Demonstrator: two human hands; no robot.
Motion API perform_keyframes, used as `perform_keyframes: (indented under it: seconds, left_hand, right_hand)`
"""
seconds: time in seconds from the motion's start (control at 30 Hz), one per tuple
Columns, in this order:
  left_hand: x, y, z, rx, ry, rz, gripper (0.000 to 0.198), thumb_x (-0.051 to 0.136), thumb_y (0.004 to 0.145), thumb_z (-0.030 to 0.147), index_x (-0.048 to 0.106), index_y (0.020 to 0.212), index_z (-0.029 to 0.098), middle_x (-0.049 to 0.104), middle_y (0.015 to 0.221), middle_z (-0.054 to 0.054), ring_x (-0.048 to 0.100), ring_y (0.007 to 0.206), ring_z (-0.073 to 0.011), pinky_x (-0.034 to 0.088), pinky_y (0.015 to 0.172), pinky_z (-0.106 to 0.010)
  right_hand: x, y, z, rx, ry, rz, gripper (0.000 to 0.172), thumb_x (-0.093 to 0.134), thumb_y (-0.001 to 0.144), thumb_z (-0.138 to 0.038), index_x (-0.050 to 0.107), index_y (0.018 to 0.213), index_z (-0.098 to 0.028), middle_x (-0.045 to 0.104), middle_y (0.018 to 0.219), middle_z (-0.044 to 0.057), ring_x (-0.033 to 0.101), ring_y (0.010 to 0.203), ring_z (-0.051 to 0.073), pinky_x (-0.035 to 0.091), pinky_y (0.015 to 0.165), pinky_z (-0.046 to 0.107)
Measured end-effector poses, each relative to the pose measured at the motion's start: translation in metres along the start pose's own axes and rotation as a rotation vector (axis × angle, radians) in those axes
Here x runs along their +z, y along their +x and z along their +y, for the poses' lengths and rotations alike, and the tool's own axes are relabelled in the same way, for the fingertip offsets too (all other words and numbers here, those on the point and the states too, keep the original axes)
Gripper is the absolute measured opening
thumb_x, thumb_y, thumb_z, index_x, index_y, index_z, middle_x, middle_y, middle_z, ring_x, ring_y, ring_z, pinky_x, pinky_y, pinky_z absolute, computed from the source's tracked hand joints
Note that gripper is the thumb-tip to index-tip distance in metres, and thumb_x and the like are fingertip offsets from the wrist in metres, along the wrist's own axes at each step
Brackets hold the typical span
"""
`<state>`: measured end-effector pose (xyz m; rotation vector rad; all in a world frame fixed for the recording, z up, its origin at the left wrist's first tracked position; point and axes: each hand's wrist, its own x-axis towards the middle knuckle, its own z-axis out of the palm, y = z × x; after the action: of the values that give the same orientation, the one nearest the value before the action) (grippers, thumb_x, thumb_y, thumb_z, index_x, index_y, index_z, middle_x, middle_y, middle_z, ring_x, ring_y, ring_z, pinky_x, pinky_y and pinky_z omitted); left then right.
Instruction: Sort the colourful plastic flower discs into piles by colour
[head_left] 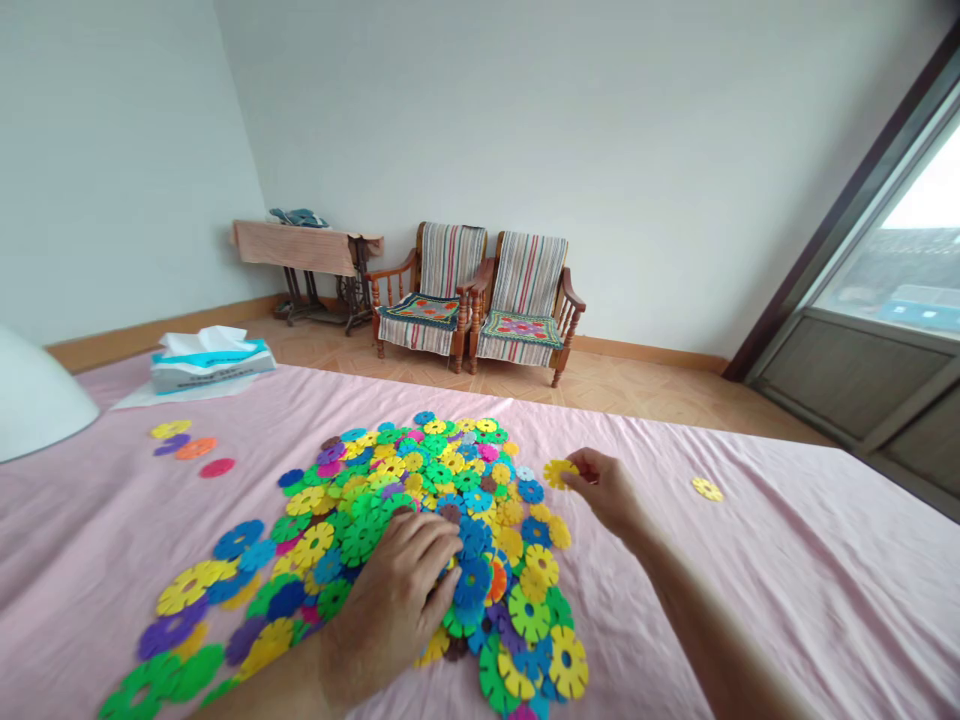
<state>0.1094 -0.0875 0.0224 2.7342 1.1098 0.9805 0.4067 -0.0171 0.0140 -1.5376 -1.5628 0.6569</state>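
Observation:
A heap of flower-shaped plastic discs with slotted edges (367, 535) lies in many colours on the pink cloth. My left hand (409, 580) rests over the middle of this heap, palm down. Its fingers are bent and touch the discs, with the thumb a little apart from them; nothing shows in its grip. At the heap's right side, my right hand (604, 488) pinches a yellow slotted disc (556, 473) between thumb and fingers. Farther right, a single yellow disc (707, 489) lies by itself on the cloth.
At left, several discs lie apart, among them an orange one (196, 448) and a pink one (217, 468). Behind them stands a tissue box (214, 365). A white rounded object (37, 400) is at the left edge. Two wooden chairs (525, 290) stand beyond the cloth's far edge.

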Motion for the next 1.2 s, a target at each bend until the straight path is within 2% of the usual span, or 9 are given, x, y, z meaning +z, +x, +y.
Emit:
perform_keyframes:
  seconds: [0.1,0.23,0.43,0.73,0.8,0.87,1.0,1.1,1.2]
  left_hand:
    - [0.0,0.0,0.0,0.0,0.001,0.005,0.019,0.049,0.087,0.013,0.061,0.1,0.02,0.064,0.103,-0.005,0.056,0.101,-0.0227,0.044,0.093,-0.044]
    - [0.0,0.0,0.0,0.0,-0.003,0.016,0.019,0.049,0.087,0.013,0.061,0.1,0.02,0.065,0.102,-0.005,0.056,0.1,-0.0227,0.044,0.093,-0.044]
    - [0.0,0.0,0.001,-0.003,0.007,0.015,0.019,0.048,0.088,0.014,0.061,0.099,0.02,0.065,0.102,-0.005,0.057,0.1,-0.0225,0.044,0.094,-0.044]
    - [0.001,0.0,-0.002,0.026,0.046,-0.009,0.021,0.048,0.088,0.014,0.06,0.103,0.021,0.065,0.102,-0.005,0.058,0.1,-0.0226,0.044,0.092,-0.044]
    - [0.001,-0.001,-0.003,0.028,0.046,-0.009,0.021,0.048,0.088,0.014,0.06,0.103,0.021,0.065,0.102,-0.004,0.058,0.1,-0.0225,0.045,0.092,-0.043]
    - [0.002,-0.001,-0.003,0.03,0.05,-0.009,0.021,0.048,0.088,0.013,0.06,0.103,0.021,0.064,0.103,-0.005,0.057,0.1,-0.0226,0.045,0.092,-0.043]
    - [0.002,-0.002,-0.003,0.034,0.056,0.001,0.021,0.048,0.087,0.013,0.06,0.103,0.021,0.064,0.103,-0.005,0.057,0.1,-0.0227,0.044,0.092,-0.043]
    - [0.001,-0.001,-0.002,0.042,0.058,0.013,0.021,0.048,0.087,0.013,0.06,0.102,0.021,0.065,0.102,-0.005,0.058,0.099,-0.0225,0.045,0.091,-0.043]
    - [-0.001,0.001,0.0,0.044,0.059,0.024,0.021,0.047,0.087,0.013,0.06,0.101,0.02,0.065,0.101,-0.005,0.058,0.097,-0.0221,0.045,0.091,-0.042]
  right_hand:
    - [-0.03,0.009,0.024,0.107,-0.072,0.028,0.021,0.055,0.066,-0.028,0.064,0.081,-0.015,0.066,0.07,0.004,0.058,0.063,0.016,0.044,0.059,0.027]
    - [-0.056,0.008,0.038,0.178,-0.141,-0.03,0.019,0.055,0.058,-0.02,0.068,0.07,-0.014,0.065,0.061,0.003,0.056,0.057,0.015,0.041,0.056,0.027]
    - [-0.061,0.001,0.033,0.247,-0.169,-0.171,0.024,0.052,0.054,-0.015,0.071,0.067,-0.015,0.065,0.059,0.002,0.055,0.057,0.013,0.037,0.053,0.023]
    - [-0.073,-0.008,0.018,0.257,-0.122,-0.191,0.024,0.052,0.064,-0.022,0.071,0.077,-0.015,0.068,0.068,0.002,0.06,0.063,0.015,0.044,0.057,0.024]
    - [-0.075,-0.007,0.021,0.262,-0.213,-0.103,0.028,0.054,0.069,-0.025,0.072,0.088,-0.017,0.071,0.083,0.003,0.064,0.076,0.017,0.048,0.066,0.025]
    - [-0.079,-0.003,0.029,0.327,-0.379,0.088,0.032,0.052,0.074,-0.024,0.07,0.1,-0.018,0.07,0.099,0.007,0.064,0.091,0.02,0.048,0.077,0.028]
    - [-0.093,0.0,0.056,0.536,-0.612,0.385,0.048,0.038,0.08,-0.017,0.056,0.124,-0.008,0.053,0.128,0.024,0.047,0.119,0.036,0.036,0.094,0.05]
    - [-0.1,-0.004,0.075,0.634,-0.704,0.455,0.05,0.034,0.083,-0.019,0.051,0.128,-0.006,0.049,0.131,0.026,0.039,0.123,0.043,0.031,0.094,0.058]
    - [-0.104,-0.006,0.088,0.647,-0.746,0.436,0.043,0.033,0.084,-0.022,0.061,0.115,-0.011,0.054,0.125,0.023,0.042,0.119,0.042,0.033,0.093,0.057]
